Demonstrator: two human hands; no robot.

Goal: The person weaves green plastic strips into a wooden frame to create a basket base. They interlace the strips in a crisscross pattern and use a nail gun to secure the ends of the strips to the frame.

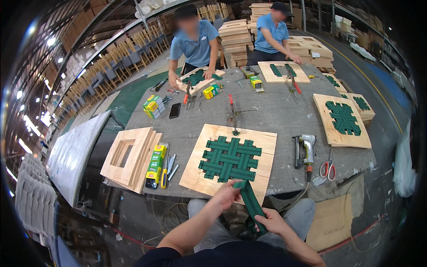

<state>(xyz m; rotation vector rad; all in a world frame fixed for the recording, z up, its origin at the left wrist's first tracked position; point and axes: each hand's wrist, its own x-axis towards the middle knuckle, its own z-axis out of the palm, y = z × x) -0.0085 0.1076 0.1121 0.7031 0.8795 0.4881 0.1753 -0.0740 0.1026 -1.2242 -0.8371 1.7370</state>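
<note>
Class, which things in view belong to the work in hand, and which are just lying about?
Belonging:
dark green webbing strap, in the right hand's grip, left hand at its upper part
square pale wooden panel with green lattice
silver metal staple gun, probably; untouched

Lying about, it seems:
black rectangular smartphone
flat brown cardboard sheet

Dark-green fabric webbing [229, 159] with darker lengthwise lines forms a basket-weave pattern against a pale-tan square wooden board [262, 142], while the flat worktable [187, 122] is mottled grey and the looped metal scissors [328, 167] are red-handled.
</note>
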